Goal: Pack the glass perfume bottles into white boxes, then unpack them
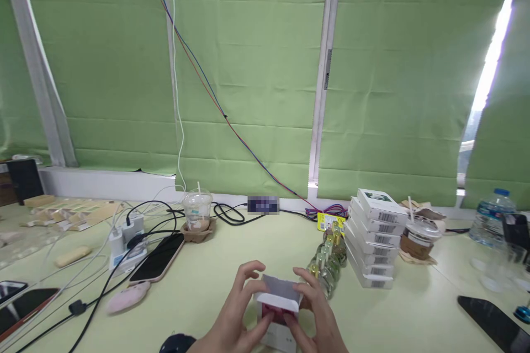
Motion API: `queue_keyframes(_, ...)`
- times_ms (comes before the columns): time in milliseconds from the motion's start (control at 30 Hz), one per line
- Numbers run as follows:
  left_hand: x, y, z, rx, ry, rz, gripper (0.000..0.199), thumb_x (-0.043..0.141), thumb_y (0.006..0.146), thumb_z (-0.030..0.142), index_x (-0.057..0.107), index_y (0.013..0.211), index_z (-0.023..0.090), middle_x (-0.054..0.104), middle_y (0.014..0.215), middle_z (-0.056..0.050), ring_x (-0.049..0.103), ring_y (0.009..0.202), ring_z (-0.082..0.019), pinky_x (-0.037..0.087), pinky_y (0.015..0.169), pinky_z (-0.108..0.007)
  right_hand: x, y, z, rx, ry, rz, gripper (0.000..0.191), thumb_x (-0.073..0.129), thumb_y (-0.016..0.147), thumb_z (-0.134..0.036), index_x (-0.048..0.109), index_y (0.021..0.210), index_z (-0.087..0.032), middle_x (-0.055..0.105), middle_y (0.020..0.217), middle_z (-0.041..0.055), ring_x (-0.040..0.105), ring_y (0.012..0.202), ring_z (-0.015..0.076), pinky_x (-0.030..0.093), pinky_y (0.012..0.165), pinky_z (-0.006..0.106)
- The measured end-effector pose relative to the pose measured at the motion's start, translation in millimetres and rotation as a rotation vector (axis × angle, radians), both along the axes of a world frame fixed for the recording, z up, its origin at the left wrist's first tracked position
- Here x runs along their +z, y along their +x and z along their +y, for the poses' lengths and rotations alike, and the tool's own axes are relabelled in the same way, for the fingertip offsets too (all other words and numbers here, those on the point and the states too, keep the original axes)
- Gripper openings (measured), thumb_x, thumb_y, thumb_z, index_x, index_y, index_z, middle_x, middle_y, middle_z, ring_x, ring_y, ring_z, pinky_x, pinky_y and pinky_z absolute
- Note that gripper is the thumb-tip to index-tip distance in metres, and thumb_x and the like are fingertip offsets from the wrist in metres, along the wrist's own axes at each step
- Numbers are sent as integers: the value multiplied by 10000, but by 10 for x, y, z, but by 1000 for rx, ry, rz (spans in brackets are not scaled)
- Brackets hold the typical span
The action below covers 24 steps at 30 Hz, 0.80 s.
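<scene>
Two-handed, holding the open white box between left hand and right hand over the worktop; could crease it by overpressing the red insert, or tip nearby glass bottles by drifting right

A pale yellow-green table spreads beneath the blinds. On its left lie tangled cables, a power strip, a dark-screened phone and a pink rounded object; nearby, a cardboard holder bears a clear cup. Right of center stand clustered glass bottles beside stacked white boxes. Farther right are a brown-sleeved cup, a blue-capped water bottle and a flat black object.
</scene>
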<state>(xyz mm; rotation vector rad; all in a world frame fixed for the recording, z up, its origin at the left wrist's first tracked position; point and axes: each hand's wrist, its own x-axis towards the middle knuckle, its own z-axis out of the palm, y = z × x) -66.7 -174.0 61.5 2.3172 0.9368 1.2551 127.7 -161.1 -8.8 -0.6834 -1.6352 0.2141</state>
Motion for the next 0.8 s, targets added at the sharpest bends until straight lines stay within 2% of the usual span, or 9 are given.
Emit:
queue_keyframes(100,83,34,-69,18,98,10,121,605,820,147,598,872,256,591,1074,-85,527,1061,-269,455,901,-361,18,40,14,36,-2,7,331,538,885,-258,480,1209,-224,517,1328,184,576,1169,292,596,732,315)
queue_keyframes(200,128,44,-70,-32,156,-2,173,746,724,213,592,794,251,633,961,-62,528,993,-275,456,858,-371,58,86,21,44,2,-12,396,590,829,-237,478,1208,-218,538,1286,180,597,1128,287,596,702,296)
queue_keyframes(300,107,22,-18,-34,102,-26,250,805,677,259,575,773,247,648,1041,-72,483,1115,-309,430,922,-412,93,95,21,95,-27,-16,393,608,806,-216,486,1179,-224,586,1175,153,623,1067,266,596,665,266)
queue_keyframes(400,63,-2,38,-27,12,-46,328,847,639,275,546,766,244,635,1137,-74,406,1260,-336,391,999,-441,95,70,19,138,-76,78,312,585,853,-288,495,1148,-242,626,1043,105,667,937,226,602,690,263)
queue_keyframes(467,48,-7,61,-67,-54,-51,379,860,623,270,518,785,243,621,1144,-72,459,1233,-319,423,976,-407,92,67,16,145,-77,87,300,593,866,-340,508,1141,-254,644,1002,80,681,882,210,602,712,259)
queue_keyframes(533,49,-4,73,-75,-91,-61,328,803,698,232,492,801,240,608,1118,-70,552,1116,-275,463,903,-355,118,95,6,148,-61,45,324,606,867,-385,525,1151,-251,657,1008,78,686,882,213,600,726,261)
queue_keyframes(600,57,0,81,-51,-96,-66,242,705,775,163,475,795,237,597,1085,-65,588,1026,-239,469,853,-320,199,158,-5,87,-67,55,312,543,908,-414,542,1167,-239,656,1063,96,678,920,218,597,726,268)
queue_keyframes(700,63,0,99,-31,-98,-66,208,644,791,111,477,791,235,587,1077,-64,580,1029,-237,457,859,-314,421,299,5,-143,-68,131,285,395,980,-369,573,1138,-213,643,1091,113,650,954,214,574,757,301)
queue_keyframes(800,51,-2,120,-23,-107,-57,180,632,813,143,479,801,237,575,1102,-70,567,1055,-243,453,870,-320,640,445,72,-289,-56,29,262,420,973,-360,610,1004,-182,658,875,81,647,756,191,544,657,284)
